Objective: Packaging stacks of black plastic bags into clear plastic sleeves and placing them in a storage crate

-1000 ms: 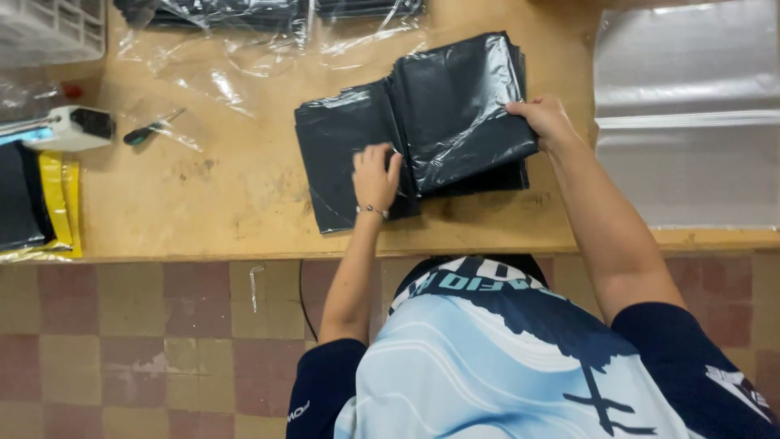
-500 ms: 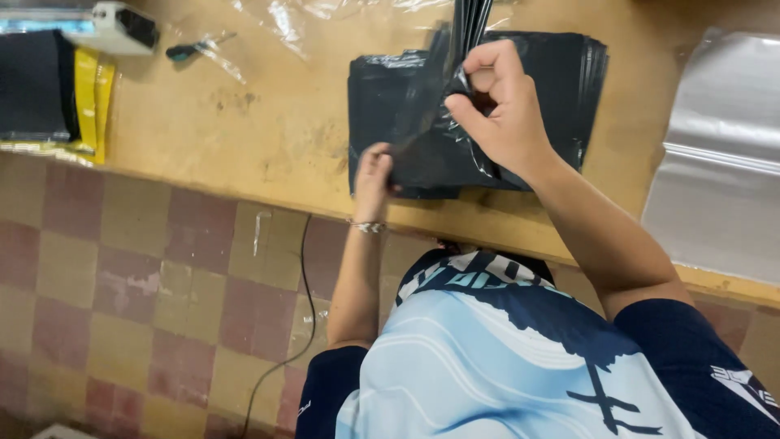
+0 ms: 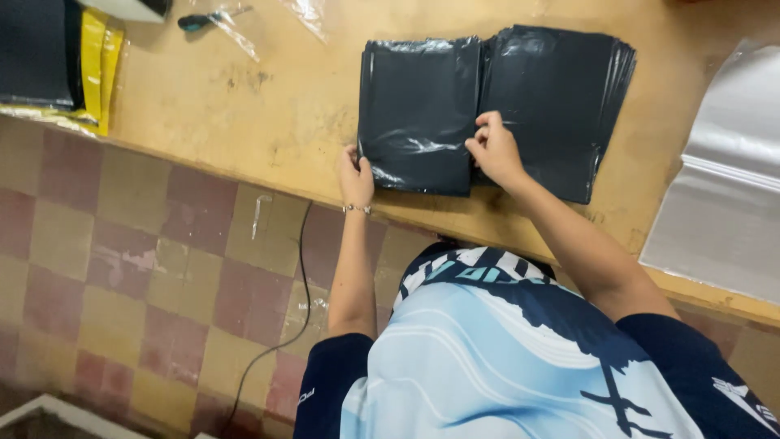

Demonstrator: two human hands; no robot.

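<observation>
Lying between left hand (image 3: 356, 175) and right hand (image 3: 492, 150), black bag (image 3: 418, 114) touches both.

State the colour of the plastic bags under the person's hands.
The plastic bags are glossy black, shown in the head view.

The table's (image 3: 244, 106) left edge cuts off a black-and-yellow bag stack (image 3: 57, 65); the right edge crops a clear plastic sheet (image 3: 723, 203).
</observation>
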